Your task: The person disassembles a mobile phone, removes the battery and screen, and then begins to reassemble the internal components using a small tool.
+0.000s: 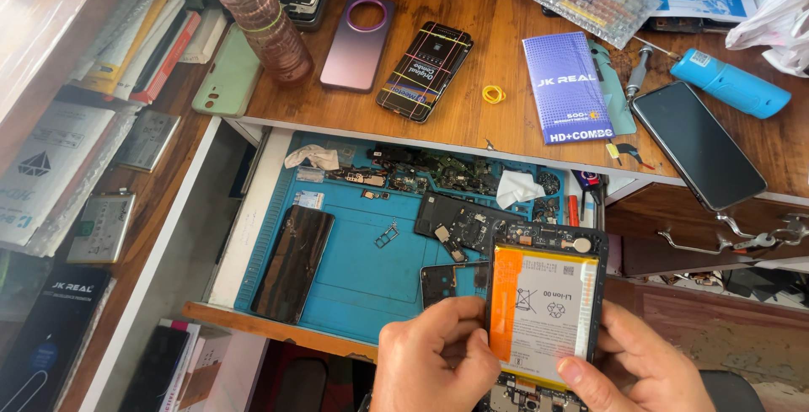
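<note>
Closest to the camera, two hands hold an opened phone (546,315) with its back cover off. The left hand (434,357) grips the phone's left edge, and its fingers (466,336) press on the orange strip at the side of the white battery (552,311). The right hand (645,366) clasps the right edge, with the thumb lying across the lower corner of the battery. The phone is held up in the air, just above the near edge of a blue work mat (362,269).

The mat lies in a pulled-out drawer. On it, to the left, a dark phone screen (292,262) lies flat. Near the middle is a small metal card tray (387,234). Behind the held phone are a black phone frame (459,222) and small loose parts. A white tissue (517,188) sits near the back of the mat.

Farther away, on the wooden surface (472,121), stand a plastic bottle (261,20), a purple phone back (357,44), a dark phone-sized box (425,70), a yellow rubber band (494,93), a blue box (566,88), a black phone (698,144) and a blue tool (730,83).
</note>
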